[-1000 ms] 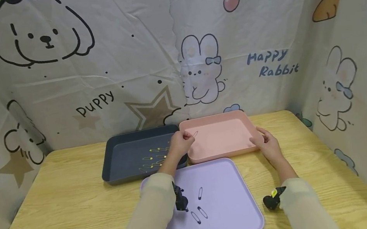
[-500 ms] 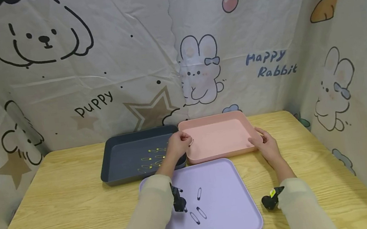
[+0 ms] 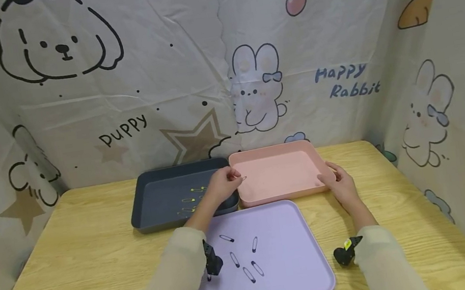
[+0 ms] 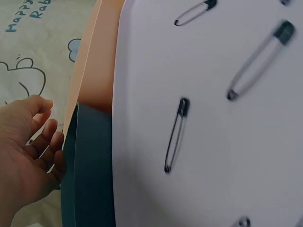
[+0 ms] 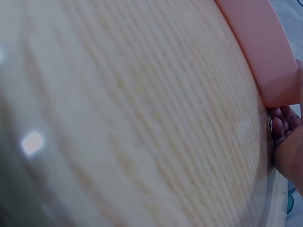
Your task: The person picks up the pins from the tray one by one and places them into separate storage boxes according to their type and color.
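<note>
Head view: left sleeve has shifted, baring more loose pins on purple tray; likely unfinished. My left fingers, nearly closed, pinch a safety pin over pink tray; right fingers grip its edge.

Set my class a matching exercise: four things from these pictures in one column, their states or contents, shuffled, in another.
1. Left hand
2. Pink tray
3. Dark tray
4. Purple tray

A. Bears black-headed pins
B. Pinches a pin
C. Gripped by the right hand
D. Holds yellow-headed pins

Pairs: 1-B; 2-C; 3-D; 4-A
</note>
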Demonstrator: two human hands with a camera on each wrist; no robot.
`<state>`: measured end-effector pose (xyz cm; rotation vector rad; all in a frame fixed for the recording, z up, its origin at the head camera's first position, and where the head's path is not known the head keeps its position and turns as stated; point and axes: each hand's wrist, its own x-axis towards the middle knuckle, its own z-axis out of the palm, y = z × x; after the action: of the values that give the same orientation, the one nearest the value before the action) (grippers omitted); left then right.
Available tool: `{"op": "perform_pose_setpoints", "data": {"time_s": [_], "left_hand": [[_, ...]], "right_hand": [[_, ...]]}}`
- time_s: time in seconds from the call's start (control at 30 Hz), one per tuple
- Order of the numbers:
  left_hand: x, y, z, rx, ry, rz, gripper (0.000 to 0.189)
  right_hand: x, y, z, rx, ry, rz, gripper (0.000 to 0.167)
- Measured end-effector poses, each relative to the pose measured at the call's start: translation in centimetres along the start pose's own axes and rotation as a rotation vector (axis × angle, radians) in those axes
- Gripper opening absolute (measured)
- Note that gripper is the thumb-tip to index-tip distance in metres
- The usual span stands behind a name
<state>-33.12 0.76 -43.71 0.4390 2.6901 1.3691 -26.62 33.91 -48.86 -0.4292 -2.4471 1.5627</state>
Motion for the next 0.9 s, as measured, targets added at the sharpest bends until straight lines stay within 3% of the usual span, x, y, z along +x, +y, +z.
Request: {"op": "perform_pose_setpoints", "data": {"time_s": [0.23,0.47,0.9], "left_hand": [[-2.0,0.4,-1.1,0.074,-0.016,0.046,0.015],[-3.4,0.2,-2.0,0.114,-0.059,0.044,0.012],[-7.1,-1.4,-4.5,0.202,-0.098,0.193,0.009]], "right_hand": [[0.1,0.2,0.0,-0.018,-0.004,0.015,0.065],[-0.2,0.0,0.0,-0.05,0.003,0.028,0.065],[0.0,-0.2,0.1,-0.051,-0.001,0.03,0.066]]}}
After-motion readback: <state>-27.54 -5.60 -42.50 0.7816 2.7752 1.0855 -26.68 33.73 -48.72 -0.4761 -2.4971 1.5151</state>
